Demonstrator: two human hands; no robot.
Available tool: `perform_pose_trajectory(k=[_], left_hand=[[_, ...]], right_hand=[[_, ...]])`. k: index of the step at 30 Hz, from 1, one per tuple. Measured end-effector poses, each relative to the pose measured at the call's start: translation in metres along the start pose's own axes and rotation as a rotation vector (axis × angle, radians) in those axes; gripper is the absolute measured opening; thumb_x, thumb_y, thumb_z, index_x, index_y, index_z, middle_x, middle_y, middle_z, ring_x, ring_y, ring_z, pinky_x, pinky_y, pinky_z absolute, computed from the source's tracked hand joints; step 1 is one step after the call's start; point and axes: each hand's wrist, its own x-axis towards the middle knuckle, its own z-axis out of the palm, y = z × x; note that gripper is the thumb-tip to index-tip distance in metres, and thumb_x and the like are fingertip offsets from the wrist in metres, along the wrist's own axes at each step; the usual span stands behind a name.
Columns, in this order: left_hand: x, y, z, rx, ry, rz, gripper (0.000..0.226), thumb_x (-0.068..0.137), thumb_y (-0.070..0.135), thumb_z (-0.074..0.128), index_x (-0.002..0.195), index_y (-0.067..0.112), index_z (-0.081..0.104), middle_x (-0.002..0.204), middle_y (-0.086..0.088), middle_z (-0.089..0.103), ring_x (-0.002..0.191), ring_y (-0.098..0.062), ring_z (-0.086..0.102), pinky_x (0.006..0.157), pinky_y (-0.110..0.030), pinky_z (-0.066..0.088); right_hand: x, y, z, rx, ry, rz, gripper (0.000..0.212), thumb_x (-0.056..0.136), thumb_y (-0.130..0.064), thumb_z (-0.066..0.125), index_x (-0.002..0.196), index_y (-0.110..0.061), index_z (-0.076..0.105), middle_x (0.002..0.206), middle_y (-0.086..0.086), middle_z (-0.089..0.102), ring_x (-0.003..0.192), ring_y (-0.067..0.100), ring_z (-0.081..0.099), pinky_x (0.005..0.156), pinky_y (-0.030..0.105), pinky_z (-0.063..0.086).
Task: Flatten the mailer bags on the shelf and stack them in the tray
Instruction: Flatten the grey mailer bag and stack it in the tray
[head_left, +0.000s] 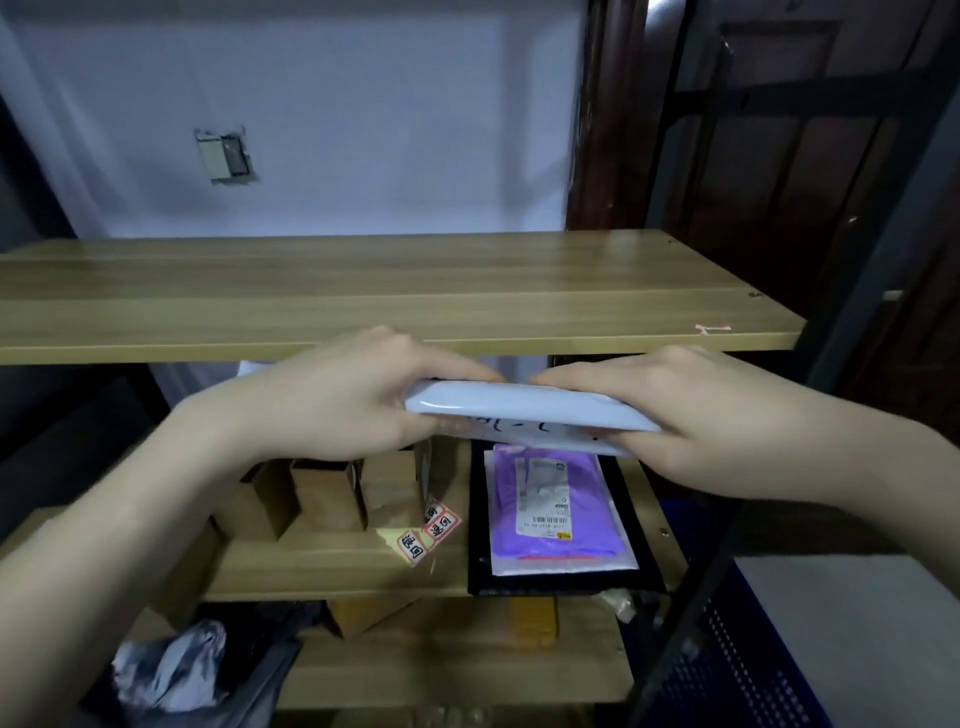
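Hands first: I see the left hand (332, 400) and the right hand (696, 415) each gripping one end of a pale white mailer bag (524, 410), fingers laid over its top and thumbs tucked beneath; the fingertips nearly meet at the middle; I make out black handwriting on its underside. The bag is held in the air just under the upper shelf board (395, 291), above the black tray (561, 584) on the middle shelf (332, 566); in that tray lies a clear mailer with purple contents (556, 514) and a barcode label. Left of the tray stand small cardboard boxes (332, 493); two red-and-white stickers (428, 532) lie between them and the tray. On the lower shelf I see crumpled grey bags (171, 670).
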Motion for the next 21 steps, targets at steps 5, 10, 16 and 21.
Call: perform_pose_trajectory(k=[5,10,16,21], left_hand=[[0.02,-0.024,0.036,-0.089,-0.095,-0.042,0.036,0.084,0.044,0.055,0.12,0.047,0.055,0.111,0.023,0.066,0.103,-0.005,0.061,0.086,-0.04,0.05],[0.042,-0.052,0.084,-0.083,-0.039,-0.006,0.033,0.087,0.035,0.063,0.119,0.041,0.06,0.111,0.016,0.061,0.102,-0.002,0.057,0.088,-0.036,0.047],[0.072,-0.074,0.141,0.099,0.136,0.012,0.03,0.083,0.024,0.06,0.111,0.031,0.066,0.11,0.012,0.067,0.109,-0.015,0.057,0.103,-0.039,0.031],[0.098,-0.09,0.189,0.121,0.282,-0.116,0.062,0.081,0.017,0.062,0.14,0.025,0.042,0.149,0.002,0.036,0.139,-0.02,0.029,0.115,-0.043,0.009]], right_hand=[[0.01,0.02,0.037,0.096,-0.1,0.079,0.049,0.092,-0.015,0.042,0.126,-0.05,0.042,0.082,-0.006,0.063,0.058,0.013,0.054,0.051,0.027,0.043],[0.018,0.042,0.075,0.161,-0.191,0.192,0.041,0.093,-0.025,0.043,0.129,-0.044,0.04,0.07,-0.006,0.057,0.05,0.009,0.048,0.047,0.014,0.037],[0.021,0.059,0.136,0.183,-0.264,0.219,0.069,0.086,-0.028,0.055,0.14,-0.044,0.016,0.069,-0.013,0.044,0.058,0.009,0.047,0.056,0.03,0.041],[0.029,0.088,0.186,0.118,-0.144,0.358,0.07,0.091,-0.017,0.044,0.149,-0.033,0.01,0.066,-0.008,0.035,0.055,0.018,0.04,0.054,0.032,0.035]])
